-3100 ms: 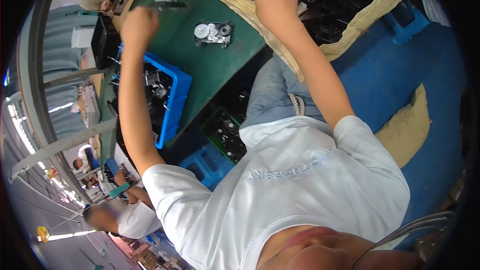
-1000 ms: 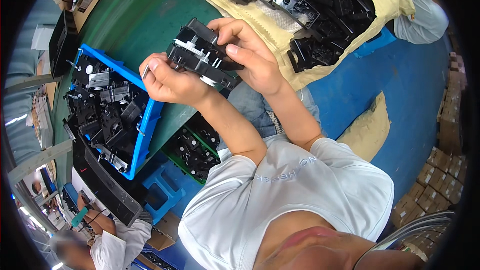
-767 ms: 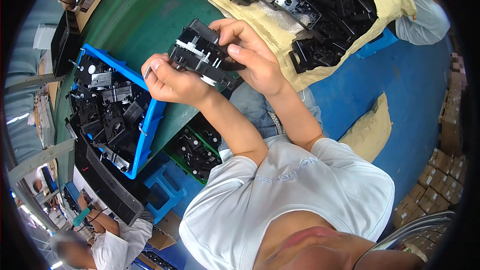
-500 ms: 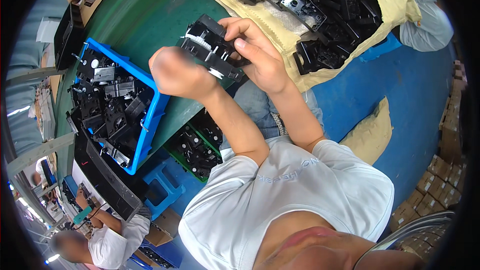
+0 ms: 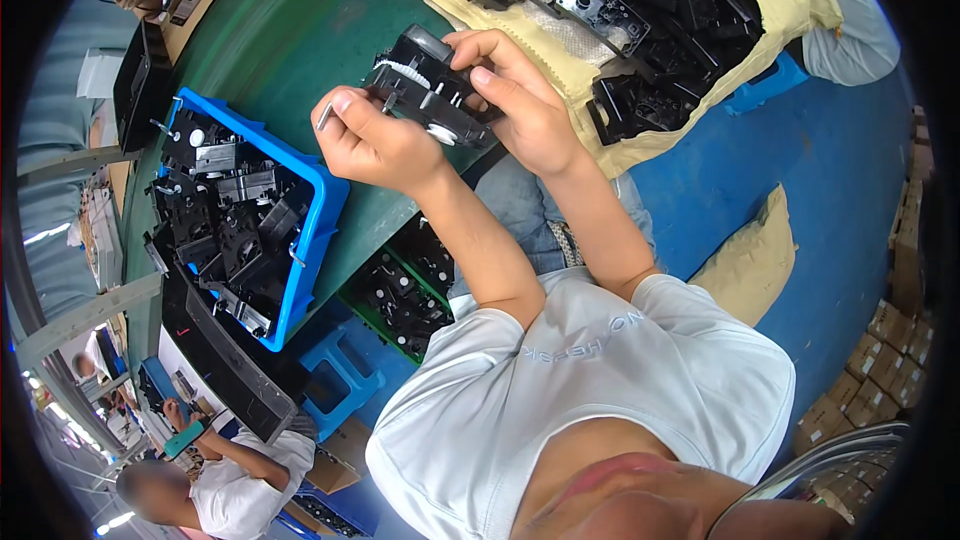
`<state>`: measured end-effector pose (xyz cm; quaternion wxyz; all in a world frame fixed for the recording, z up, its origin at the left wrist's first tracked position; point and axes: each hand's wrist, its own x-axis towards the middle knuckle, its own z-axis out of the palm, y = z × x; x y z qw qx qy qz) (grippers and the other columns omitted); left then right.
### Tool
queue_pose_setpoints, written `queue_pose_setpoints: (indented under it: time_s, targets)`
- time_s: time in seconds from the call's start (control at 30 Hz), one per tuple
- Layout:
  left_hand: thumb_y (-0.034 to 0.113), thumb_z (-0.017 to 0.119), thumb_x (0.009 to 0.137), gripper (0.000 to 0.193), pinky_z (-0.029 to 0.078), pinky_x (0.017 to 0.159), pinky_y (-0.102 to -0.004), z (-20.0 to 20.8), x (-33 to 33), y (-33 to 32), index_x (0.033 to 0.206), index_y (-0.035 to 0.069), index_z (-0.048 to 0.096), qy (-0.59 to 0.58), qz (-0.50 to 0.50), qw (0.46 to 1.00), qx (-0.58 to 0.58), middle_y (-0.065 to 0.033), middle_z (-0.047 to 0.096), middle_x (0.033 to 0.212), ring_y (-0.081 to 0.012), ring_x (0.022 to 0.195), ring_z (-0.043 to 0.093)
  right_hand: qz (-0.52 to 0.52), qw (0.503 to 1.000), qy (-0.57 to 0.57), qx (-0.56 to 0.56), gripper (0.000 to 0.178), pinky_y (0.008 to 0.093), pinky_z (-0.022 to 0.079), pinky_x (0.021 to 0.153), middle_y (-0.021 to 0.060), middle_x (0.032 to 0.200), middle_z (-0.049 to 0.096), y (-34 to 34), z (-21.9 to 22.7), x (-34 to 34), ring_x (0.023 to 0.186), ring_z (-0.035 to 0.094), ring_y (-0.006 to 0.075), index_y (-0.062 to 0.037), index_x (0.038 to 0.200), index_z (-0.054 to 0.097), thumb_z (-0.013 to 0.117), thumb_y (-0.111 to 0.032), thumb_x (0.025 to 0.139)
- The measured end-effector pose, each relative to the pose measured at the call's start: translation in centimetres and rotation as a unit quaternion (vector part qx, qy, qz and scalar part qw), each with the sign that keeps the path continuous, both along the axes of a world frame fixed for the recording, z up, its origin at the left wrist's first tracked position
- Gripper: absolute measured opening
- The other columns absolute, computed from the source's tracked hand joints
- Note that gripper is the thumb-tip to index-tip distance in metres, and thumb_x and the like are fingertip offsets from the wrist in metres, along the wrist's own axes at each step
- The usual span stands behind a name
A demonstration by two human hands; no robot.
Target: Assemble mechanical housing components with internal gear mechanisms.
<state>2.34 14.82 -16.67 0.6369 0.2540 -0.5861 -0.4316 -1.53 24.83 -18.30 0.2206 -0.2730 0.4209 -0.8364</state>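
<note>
Above the green table, my right hand [image 5: 528, 105] grips a black plastic gear housing [image 5: 422, 100] from its right side, thumb and fingers closed on it. White gears and small metal pegs show on the housing, which is tilted. Close to its left end is my left hand [image 5: 385, 145], fingers curled and thumb pressed against them. A short silver metal pin [image 5: 325, 117] sticks out of that pinch. Whether the left fingers also touch the housing is hard to make out.
A blue crate [image 5: 318, 215] of similar black assemblies stands on the green table [image 5: 265, 30] at left. At upper right, a yellowish sack [image 5: 655, 155] holds many black parts. Below the table are a green crate [image 5: 385, 325] and a blue stool [image 5: 340, 380]. Co-workers sit nearby.
My left hand has turned so that its thumb and the metal pin show beside the housing. The housing has tilted slightly in my right hand, and the whole view has shifted a little.
</note>
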Motion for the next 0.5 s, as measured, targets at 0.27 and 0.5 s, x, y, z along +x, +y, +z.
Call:
queue_pose_setpoints:
  time_s: [0.27,0.5]
  targets:
    - [0.017,0.048,0.096,0.025,0.041,0.057,-0.0238,-0.11,0.02,0.0,0.076,0.003,0.052,-0.011,0.004,1.0,0.0,-0.0044,0.053,0.067,-0.0123,0.059,0.046,0.0,1.0,0.007,0.008,0.02,0.0235,0.036,0.084,0.0073,0.123,0.051,-0.04,0.03,0.0,0.094,0.046,0.0126,-0.0033,0.109,0.055,0.042,-0.009,0.095]
    - [0.016,0.048,0.095,0.023,0.04,0.057,-0.0237,-0.04,-0.44,0.34,0.077,0.003,0.053,-0.016,-0.007,1.0,0.012,-0.0035,0.054,0.068,-0.0116,0.059,0.045,-0.032,0.998,0.047,0.004,0.019,0.0281,0.036,0.093,0.0101,0.123,0.049,0.32,0.23,-0.15,0.102,0.046,0.0167,-0.0024,0.11,0.053,0.042,-0.009,0.095]
